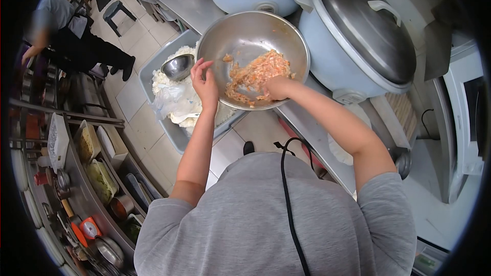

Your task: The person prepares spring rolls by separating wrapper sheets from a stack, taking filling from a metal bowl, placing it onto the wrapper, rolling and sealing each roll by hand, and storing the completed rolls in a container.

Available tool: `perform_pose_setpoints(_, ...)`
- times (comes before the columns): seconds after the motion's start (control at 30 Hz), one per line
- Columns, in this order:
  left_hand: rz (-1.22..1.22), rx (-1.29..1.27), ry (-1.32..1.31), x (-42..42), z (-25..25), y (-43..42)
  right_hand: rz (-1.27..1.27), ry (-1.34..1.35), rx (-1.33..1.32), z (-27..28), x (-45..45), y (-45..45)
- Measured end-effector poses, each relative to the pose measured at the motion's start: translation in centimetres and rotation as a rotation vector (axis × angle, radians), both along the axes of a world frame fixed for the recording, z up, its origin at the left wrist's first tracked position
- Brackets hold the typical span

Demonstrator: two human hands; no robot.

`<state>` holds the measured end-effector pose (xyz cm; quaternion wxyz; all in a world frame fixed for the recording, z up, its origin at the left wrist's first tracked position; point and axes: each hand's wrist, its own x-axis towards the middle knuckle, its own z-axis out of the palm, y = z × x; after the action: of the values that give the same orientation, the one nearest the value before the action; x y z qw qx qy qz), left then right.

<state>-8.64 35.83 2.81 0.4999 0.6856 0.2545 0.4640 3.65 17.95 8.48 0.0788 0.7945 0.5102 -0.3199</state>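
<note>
A large stainless steel mixing bowl (217, 38) sits in front of me, tilted. In its lower part lies a loose mass of orange-pink minced mixture (261, 70), with bits smeared on the bowl wall. My right hand (279, 88) is pushed into this mixture, and its fingers are hidden there. At the bowl's left rim is my left hand (205, 86), fingers raised and apart, apparently touching the edge. Just left of it, a metal scoop or small bowl (177, 67) lies on white rice-like grains (184, 51) in a blue-grey tub (148, 71).
Two large blue rice cookers (327, 46) stand behind and right of the bowl on a steel counter (169, 0). A plastic bag (176, 99) lies in the tub. Food containers (102, 184) line a counter at left. Another person (76, 30) stands farther back near a stool (117, 14).
</note>
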Motion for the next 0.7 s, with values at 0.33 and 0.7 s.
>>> perform_pose_setpoints(0.33, 0.001, -0.003, 0.024, -0.2, 0.4, -0.2, -0.244, 0.542, 0.311, 3.1, 3.2, -0.5)
perform_pose_setpoints(0.7, 0.025, 0.106, 0.071, -0.2, -0.7, 0.7, -0.029, 0.336, 0.268, -1.2, 1.1, -0.5)
